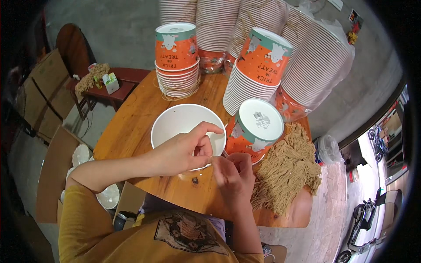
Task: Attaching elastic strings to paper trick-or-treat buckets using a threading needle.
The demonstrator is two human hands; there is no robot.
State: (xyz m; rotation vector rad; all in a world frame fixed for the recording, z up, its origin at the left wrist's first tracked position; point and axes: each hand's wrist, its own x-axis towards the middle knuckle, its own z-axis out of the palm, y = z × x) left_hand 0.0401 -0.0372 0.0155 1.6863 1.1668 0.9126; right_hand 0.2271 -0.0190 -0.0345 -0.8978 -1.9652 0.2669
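Note:
My left hand [188,148] reaches across the mouth of a white-lined bucket [164,125] that stands upright on the table. Its thumb and fingers are pinched together, with the index finger bent above. Close beside it, my right hand [234,175] is also closed in a pinch, and the two sets of fingertips almost meet at the bucket's near rim. Whatever lies between the fingers is too small to make out. Just right of the bucket, an orange and green bucket [258,120] rests upside down and tilted. Next to my right hand lies a heap of tan cords [289,166].
Behind stand two stacks of upturned buckets, a left stack [177,52] with cord loops around it and a right stack [263,61]. Tall bagged stacks [315,61] line the back of the wooden table [127,131]. A cardboard box [52,175] with white buckets is at left, near a red bench [125,81].

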